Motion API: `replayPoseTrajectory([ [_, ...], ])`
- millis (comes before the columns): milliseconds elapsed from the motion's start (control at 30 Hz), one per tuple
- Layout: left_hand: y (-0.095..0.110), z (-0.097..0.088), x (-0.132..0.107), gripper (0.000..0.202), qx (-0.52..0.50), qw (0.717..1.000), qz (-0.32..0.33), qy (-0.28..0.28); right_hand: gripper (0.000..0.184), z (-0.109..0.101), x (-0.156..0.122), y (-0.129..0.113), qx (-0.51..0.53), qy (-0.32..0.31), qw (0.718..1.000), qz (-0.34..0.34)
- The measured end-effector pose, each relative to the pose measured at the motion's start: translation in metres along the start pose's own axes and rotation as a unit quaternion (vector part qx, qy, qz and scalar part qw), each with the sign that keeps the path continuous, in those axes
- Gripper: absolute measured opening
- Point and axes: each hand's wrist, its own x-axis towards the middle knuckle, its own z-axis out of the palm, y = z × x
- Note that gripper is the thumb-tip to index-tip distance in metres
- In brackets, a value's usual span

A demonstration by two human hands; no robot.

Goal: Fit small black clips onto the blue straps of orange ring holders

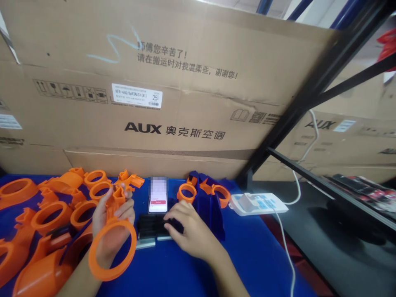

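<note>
My left hand [109,214] is closed around the stem of an orange plastic ring part [111,247], holding it upright so the ring hangs toward me. My right hand [185,231] lies palm down with its fingers curled on a black tray of small parts [151,227] on the blue table mat [173,272]. A phone [158,195] with a lit screen stands just behind the tray, between the two hands.
A heap of orange ring parts [46,210] fills the left of the mat. Two more orange rings [204,192] rest on a dark blue holder behind my right hand. A white power strip [260,203] with a cable lies to the right. Large cardboard boxes [154,82] wall off the back.
</note>
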Motion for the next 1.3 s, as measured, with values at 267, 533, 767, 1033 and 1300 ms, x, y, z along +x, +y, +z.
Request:
replayPoseTrajectory([
  [267, -0.002, -0.002, 0.001, 0.013, 0.041, 0.999, -0.014, 0.026, 0.007, 0.016, 0.003, -0.001, -0.041, -0.079, 0.996, 0.019],
  [533, -0.007, -0.003, 0.009, 0.01, 0.145, 0.987, 0.015, 0.066, 0.017, 0.016, 0.003, -0.003, -0.017, -0.041, 0.998, 0.033],
  [767, -0.041, -0.014, 0.004, 0.029, 0.462, 0.886, -0.032, 0.025, 0.02, 0.015, 0.003, -0.009, 0.143, 0.105, 0.981, 0.078],
  [1033, -0.06, -0.021, -0.004, 0.035, 0.562, 0.826, -0.029, -0.032, 0.012, 0.017, 0.007, -0.013, 0.227, 0.117, 0.963, 0.086],
  [1300, -0.049, -0.018, -0.005, 0.023, 0.561, 0.825, 0.076, -0.005, 0.012, 0.008, 0.004, -0.009, 0.234, 0.186, 0.945, 0.133],
])
